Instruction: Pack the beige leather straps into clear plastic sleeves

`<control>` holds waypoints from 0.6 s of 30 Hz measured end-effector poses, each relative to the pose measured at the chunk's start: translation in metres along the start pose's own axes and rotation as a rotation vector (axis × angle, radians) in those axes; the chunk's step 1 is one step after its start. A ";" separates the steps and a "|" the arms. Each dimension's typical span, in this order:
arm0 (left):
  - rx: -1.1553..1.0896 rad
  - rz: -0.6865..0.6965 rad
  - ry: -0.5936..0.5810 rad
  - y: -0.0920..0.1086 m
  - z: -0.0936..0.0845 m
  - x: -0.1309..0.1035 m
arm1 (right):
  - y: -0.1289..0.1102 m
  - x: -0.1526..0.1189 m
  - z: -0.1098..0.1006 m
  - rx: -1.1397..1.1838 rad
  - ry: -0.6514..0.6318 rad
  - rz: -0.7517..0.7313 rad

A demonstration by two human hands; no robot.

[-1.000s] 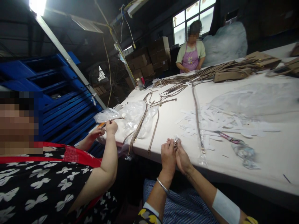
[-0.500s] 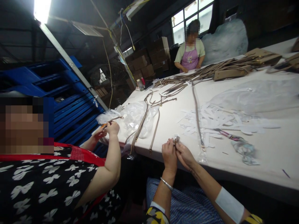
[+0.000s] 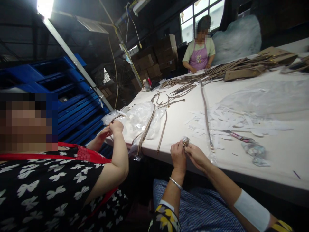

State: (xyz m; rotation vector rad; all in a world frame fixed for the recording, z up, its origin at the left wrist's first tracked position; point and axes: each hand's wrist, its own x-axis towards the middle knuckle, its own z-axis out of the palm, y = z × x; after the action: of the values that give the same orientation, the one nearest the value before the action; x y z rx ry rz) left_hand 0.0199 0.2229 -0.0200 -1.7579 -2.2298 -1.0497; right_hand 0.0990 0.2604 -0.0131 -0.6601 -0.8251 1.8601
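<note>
My left hand (image 3: 178, 155) and my right hand (image 3: 196, 156) meet at the table's near edge, fingers closed together. Pinched between them is a small crinkled, clear-wrapped piece with a dull metallic glint (image 3: 185, 141); its exact kind is hidden by the fingers. To the right of my hands, a taupe strap (image 3: 206, 116) with a metal end lies in a long clear bag. Left of them a shorter strap (image 3: 163, 132) rests on the table, its tip at the edge. Beside that, several straps (image 3: 147, 127) lie across a crumpled clear plastic bag (image 3: 135, 116).
On the white table (image 3: 263, 175) are strewn paper strips (image 3: 231, 120), a wrapped bundle with a pinkish cord (image 3: 253, 149) and a strap heap (image 3: 217, 72). A co-worker (image 3: 106, 161) sits close at left, hands on a strap. Another person (image 3: 199, 56) stands across the table.
The view has shifted slightly. My hands remain together on the small wrapped piece, more of which shows above the fingers. The co-worker at left has moved their strap a little.
</note>
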 end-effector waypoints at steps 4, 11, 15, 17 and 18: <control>-0.025 -0.026 -0.025 0.004 -0.003 0.000 | 0.004 -0.004 -0.002 -0.011 0.036 -0.023; -0.070 -0.052 -0.064 0.005 -0.007 0.002 | 0.025 0.002 0.004 0.058 0.133 -0.058; -0.047 -0.046 -0.105 0.005 -0.006 0.005 | 0.020 0.001 0.011 0.077 0.093 -0.047; -0.034 -0.048 -0.112 0.005 -0.007 0.006 | 0.017 -0.001 0.013 0.075 0.081 -0.039; -0.028 -0.052 -0.113 0.006 -0.008 0.006 | 0.015 -0.002 0.014 0.074 0.077 -0.036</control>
State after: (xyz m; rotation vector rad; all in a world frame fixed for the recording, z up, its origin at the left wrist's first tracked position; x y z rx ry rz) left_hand 0.0209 0.2240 -0.0086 -1.8239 -2.3499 -1.0206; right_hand 0.0812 0.2507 -0.0161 -0.6621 -0.7101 1.8120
